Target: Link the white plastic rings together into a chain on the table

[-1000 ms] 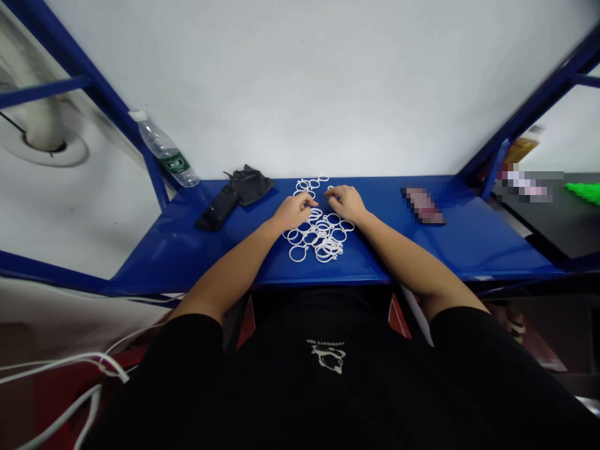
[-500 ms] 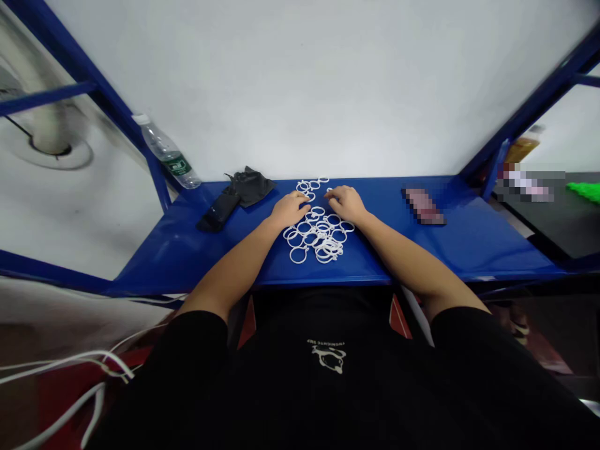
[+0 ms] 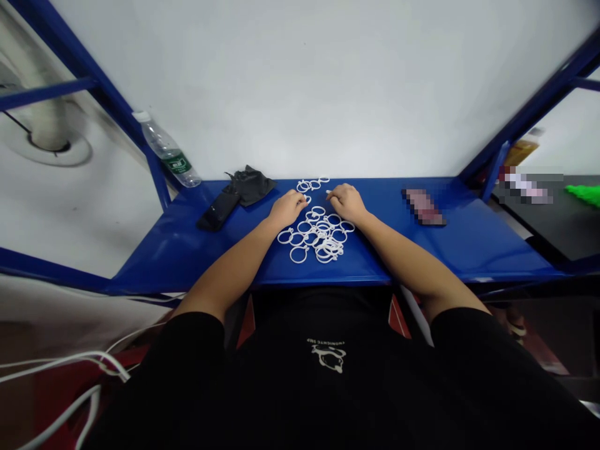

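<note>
1. Far left, a clear water bottle with a white cap and a green label leans against the blue frame. It is the only thing here that holds anything, and I cannot tell how much water is in it.
2. Next comes a black phone lying flat on the blue table. A crumpled black cloth touches its far end.
3. The left hand lies on the table at the left edge of the white rings. Its fingers are curled in, with the tips by a ring. I cannot tell if they pinch it.
4. The white rings sit in a loose pile in the middle of the table, near the front edge and between the two hands. A few more rings lie just behind the hands.
5. The right hand rests on the right side of the pile. Its fingers are bent and close together. I cannot tell if they hold anything.
6. Further right lies a blurred flat thing, well apart from the rings.
7. A second ago the left fingertips almost met the right ones. Now the left hand sits a little further left, so the gap is wider.
8. The right hand has stayed about where it was.
9. One ring at the left of the pile now lies a bit further out.
</note>
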Motion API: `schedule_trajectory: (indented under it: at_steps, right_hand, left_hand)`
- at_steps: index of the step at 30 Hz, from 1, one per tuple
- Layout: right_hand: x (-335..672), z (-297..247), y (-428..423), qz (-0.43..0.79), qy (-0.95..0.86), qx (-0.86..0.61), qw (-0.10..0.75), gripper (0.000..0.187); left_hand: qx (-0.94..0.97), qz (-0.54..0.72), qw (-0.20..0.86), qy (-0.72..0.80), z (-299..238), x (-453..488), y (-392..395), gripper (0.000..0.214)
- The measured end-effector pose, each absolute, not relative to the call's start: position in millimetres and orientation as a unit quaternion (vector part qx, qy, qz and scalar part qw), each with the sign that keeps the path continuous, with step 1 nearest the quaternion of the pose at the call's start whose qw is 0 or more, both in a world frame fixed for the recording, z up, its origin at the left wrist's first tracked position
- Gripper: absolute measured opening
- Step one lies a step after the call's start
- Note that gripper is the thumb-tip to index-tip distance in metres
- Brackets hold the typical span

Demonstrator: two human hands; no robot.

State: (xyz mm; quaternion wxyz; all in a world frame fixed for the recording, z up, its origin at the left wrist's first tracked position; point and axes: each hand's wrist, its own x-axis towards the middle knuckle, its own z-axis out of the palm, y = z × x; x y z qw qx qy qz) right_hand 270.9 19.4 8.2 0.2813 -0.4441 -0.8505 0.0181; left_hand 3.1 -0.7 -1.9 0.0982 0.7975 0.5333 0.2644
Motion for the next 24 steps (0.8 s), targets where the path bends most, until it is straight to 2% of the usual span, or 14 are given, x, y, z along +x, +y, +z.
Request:
schedule_trajectory:
  at_steps: [5,12,17,20,24]
  right_hand:
    - [270,10,17,0.018,-0.866,-0.427,0.259,0.031]
    - [273,8,12,0.066,-0.86,-0.434,0.26,0.047]
    - [281,8,19,0.118,-0.862,-0.407,0.278,0.037]
    - [280,7,20,0.146,-0.848,-0.388,0.33,0.031]
    - [271,5,16,0.269,-0.766,-0.403,0.422,0.046]
  left_hand:
    - [0.809,0.326,0.095,0.48,-1,7,-4,0.01]
    - [0.829,0.375,0.085,0.407,3,11,-13,0.008]
    - [0.834,0.382,0.075,0.391,2,11,-13,0.007]
    - [0.837,0.389,0.07,0.378,1,11,-12,0.006]
    - [0.846,0.389,0.062,0.359,1,11,-14,0.008]
